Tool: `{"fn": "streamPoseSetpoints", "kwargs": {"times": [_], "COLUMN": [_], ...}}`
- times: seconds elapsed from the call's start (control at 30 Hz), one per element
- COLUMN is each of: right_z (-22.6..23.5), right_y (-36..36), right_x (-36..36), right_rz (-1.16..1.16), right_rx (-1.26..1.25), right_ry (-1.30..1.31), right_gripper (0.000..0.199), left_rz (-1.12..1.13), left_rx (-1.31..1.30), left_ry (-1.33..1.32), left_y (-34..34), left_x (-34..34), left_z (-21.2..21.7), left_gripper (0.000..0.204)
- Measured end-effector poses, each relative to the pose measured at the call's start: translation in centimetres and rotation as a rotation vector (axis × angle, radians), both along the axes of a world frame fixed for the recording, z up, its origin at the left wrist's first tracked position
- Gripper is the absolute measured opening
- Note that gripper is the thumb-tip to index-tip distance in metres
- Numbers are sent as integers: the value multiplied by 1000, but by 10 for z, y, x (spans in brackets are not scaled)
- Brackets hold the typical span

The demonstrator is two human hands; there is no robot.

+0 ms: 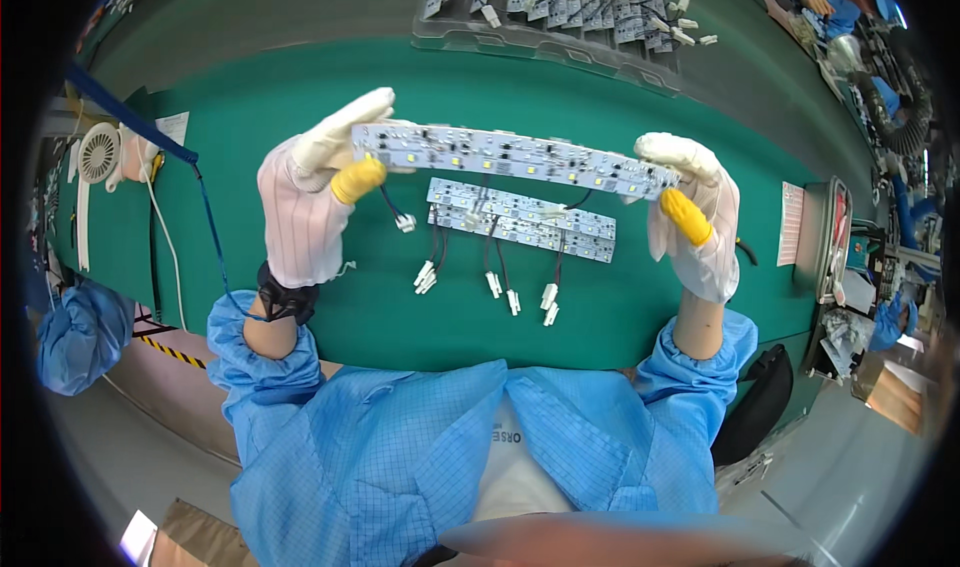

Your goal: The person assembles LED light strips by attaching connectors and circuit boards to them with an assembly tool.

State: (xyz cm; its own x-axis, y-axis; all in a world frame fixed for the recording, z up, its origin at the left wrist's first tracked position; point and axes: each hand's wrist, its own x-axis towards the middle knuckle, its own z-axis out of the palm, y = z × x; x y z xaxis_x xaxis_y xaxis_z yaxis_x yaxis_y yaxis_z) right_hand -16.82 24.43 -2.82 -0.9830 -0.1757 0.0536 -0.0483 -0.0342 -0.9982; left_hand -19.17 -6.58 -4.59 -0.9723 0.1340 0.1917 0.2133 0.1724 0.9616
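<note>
A long white LED circuit board [510, 157] is held up level above the bench, one end in each hand. My left hand [325, 182], gloved in white with a yellow thumb cover, pinches its left end. Gripping the right end is my right hand [692, 202], gloved the same way. A short dark lead with a white connector [405, 223] hangs from the board near my left hand. Beneath and nearer to me, more LED boards [525, 225] lie together on the green mat, their leads and white connectors [500, 292] spread toward me.
At the far side stands a clear plastic tray [550, 52] with many similar boards and white connectors. A blue coiled cord [205, 207] runs to my left wrist strap. A small white fan [100, 152] is at the left; a metal-edged bin [830, 237] stands at the right.
</note>
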Motion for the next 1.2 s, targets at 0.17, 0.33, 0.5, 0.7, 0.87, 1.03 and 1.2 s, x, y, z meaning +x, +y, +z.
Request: {"fn": "streamPoseSetpoints", "kwargs": {"times": [0.17,0.33,0.5,0.7,0.87,1.03,1.2], "right_z": [-11,-17,-4,4,-1,-1,-2], "right_y": [6,8,0,-3,0,2,5], "right_x": [-5,-2,4,4,2,-2,-2], "right_rz": [58,-5,94,195,180,135,29], "right_rx": [-54,-62,-137,-134,-88,-32,-8], "right_ry": [85,99,74,107,104,70,9], "right_gripper": [74,81,64,65,63,69,74], "left_rz": [-147,-95,104,110,135,102,-54], "left_rx": [35,117,-111,-298,-256,-120,223], "left_ry": [240,116,50,26,-4,-16,-38], "left_y": [-8,-2,3,6,7,-1,1], "left_x": [-4,2,-4,-12,-10,-7,2], "left_z": [-15,-8,-5,-3,-5,-12,-13], "left_gripper": [54,44,37,36,40,49,65]}}
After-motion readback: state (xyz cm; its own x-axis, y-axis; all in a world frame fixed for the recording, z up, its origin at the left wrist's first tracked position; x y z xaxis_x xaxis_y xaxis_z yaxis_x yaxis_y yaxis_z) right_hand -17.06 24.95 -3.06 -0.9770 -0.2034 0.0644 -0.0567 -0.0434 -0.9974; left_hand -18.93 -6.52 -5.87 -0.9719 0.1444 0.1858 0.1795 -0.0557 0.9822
